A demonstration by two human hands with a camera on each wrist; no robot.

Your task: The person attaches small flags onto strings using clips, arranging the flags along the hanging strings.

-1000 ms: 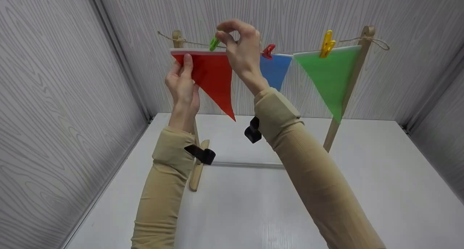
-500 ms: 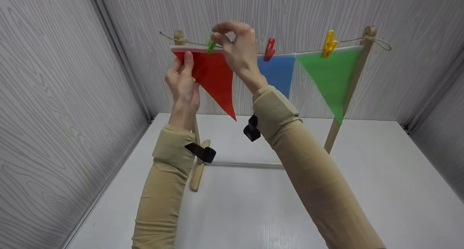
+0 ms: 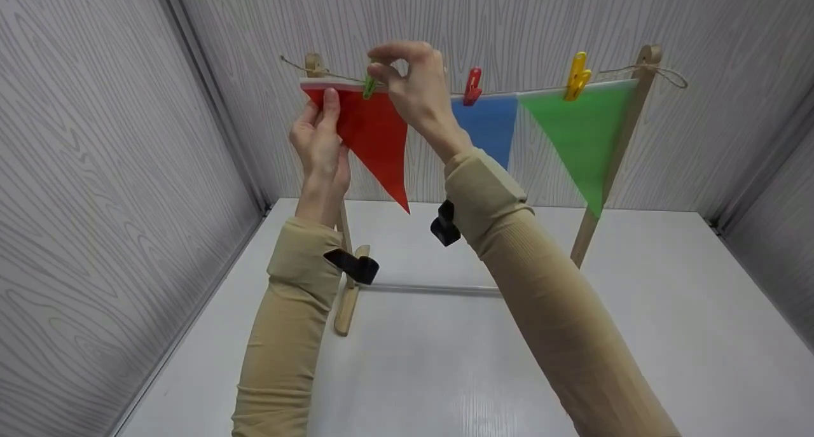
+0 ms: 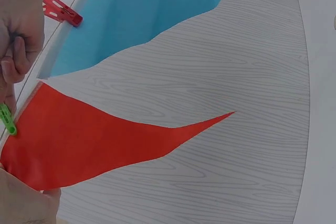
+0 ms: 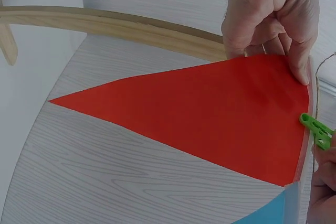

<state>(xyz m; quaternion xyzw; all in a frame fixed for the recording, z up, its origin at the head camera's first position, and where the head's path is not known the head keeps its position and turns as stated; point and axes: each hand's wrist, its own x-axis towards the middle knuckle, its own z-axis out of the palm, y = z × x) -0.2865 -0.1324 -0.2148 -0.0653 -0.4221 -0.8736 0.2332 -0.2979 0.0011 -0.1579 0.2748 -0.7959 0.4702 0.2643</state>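
My left hand [image 3: 321, 138] pinches the upper left corner of a red triangular pennant [image 3: 380, 128], thumb in front and fingers behind. Between thumb and index finger of my right hand [image 3: 416, 87] is a green clothespin [image 3: 369, 87], its jaws over the pennant's white top edge. In the right wrist view the green clothespin [image 5: 315, 128] straddles that edge beside the twine [image 5: 317, 85]. A blue pennant [image 3: 486, 128] hangs to the right under a red clothespin [image 3: 472, 86], partly hidden by my right hand. Farther right, a yellow clothespin [image 3: 577, 77] holds a green pennant [image 3: 582, 128].
The twine runs between two wooden posts, the right post [image 3: 626, 119] with a looped knot. My left arm hides much of the left post [image 3: 313, 63]. A wooden foot [image 3: 345, 310] and a thin crossbar [image 3: 439, 289] lie low on the white surface [image 3: 413, 360]. Wood-grain panels surround it.
My right hand has moved slightly left and down, bringing the green clothespin onto the red pennant's top edge. The red clothespin has swung more upright. My left hand keeps its pinch.
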